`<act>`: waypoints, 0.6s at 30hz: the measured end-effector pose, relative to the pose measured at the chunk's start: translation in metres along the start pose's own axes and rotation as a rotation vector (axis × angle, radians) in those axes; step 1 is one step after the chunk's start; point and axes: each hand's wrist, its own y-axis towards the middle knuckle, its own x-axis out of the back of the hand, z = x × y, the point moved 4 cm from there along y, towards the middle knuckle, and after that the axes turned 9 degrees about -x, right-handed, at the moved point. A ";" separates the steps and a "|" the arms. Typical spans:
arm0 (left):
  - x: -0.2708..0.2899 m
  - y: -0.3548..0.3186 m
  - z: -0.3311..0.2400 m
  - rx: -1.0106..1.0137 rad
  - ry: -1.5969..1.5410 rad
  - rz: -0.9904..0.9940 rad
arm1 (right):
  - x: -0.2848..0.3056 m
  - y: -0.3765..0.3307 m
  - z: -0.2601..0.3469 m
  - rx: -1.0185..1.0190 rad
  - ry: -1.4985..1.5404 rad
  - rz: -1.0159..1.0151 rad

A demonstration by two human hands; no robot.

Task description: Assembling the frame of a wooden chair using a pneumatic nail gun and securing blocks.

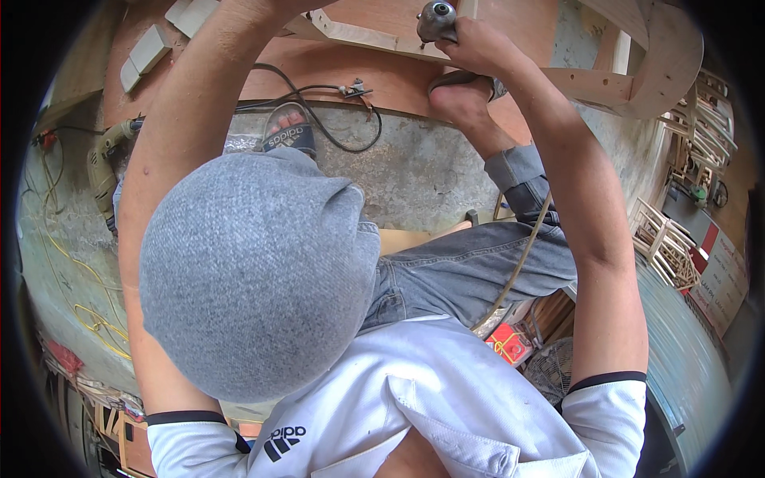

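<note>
My right hand [476,46] is closed round a grey metal hand tool [437,22] with a rounded end, at the top of the view; its exact kind does not show. The tool is just above a pale wooden frame [362,36], and I cannot tell whether they touch. My left hand [279,6] reaches the upper edge near the same frame, with its fingers out of sight. A curved wooden part [669,72] of the woodwork stands at the far right.
A reddish-brown board [319,68] lies beneath the frame. Small pale wood blocks [146,57] rest at its left. A black cable [351,149] loops between my feet. Left of me are a drill [102,171] and yellow cord [100,323]. A thin hose [522,267] crosses my leg.
</note>
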 end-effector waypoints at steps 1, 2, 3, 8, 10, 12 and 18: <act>0.000 0.001 -0.001 0.007 0.014 0.004 | -0.001 0.000 -0.001 -0.006 -0.013 -0.005; 0.001 0.000 -0.001 0.013 0.025 0.006 | -0.002 0.001 0.000 -0.007 -0.015 -0.003; 0.001 0.000 0.000 0.014 0.023 0.004 | -0.002 0.003 0.002 0.008 -0.026 -0.001; 0.001 0.000 0.001 0.001 -0.006 0.031 | 0.002 0.003 0.009 0.038 0.008 -0.021; 0.002 0.001 0.001 -0.001 0.012 0.035 | 0.000 0.005 0.002 0.007 -0.049 0.020; 0.002 0.000 0.000 -0.001 0.029 0.039 | -0.003 0.003 -0.001 0.012 -0.032 -0.006; 0.003 -0.001 0.001 -0.028 -0.005 0.019 | -0.005 0.003 0.005 0.014 -0.050 0.011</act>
